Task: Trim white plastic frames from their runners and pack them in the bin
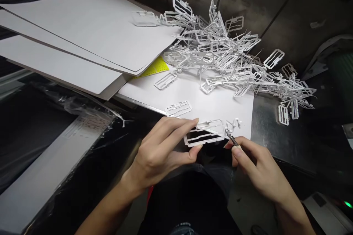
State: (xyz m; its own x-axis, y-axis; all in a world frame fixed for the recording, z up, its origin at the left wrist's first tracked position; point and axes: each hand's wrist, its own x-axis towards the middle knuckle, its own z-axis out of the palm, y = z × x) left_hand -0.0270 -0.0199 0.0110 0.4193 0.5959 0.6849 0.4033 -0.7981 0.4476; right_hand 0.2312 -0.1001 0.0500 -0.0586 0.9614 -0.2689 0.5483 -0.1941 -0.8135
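Between thumb and fingers, my left hand grips a white plastic frame by its left end, just above the table's front edge. My right hand is closed on a small pair of metal nippers. The tips of the nippers are at the right end of the frame, beside a curly white plastic sprue. Whether the sprue is still joined to the frame, I cannot tell. Behind my left fingers a similar white frame lies flat on a white sheet.
A large tangled heap of white plastic frames covers the back of the metal table. Another frame lies alone nearer me. Large white boards are stacked at left, over a yellow perforated piece. Plastic film hangs at left.
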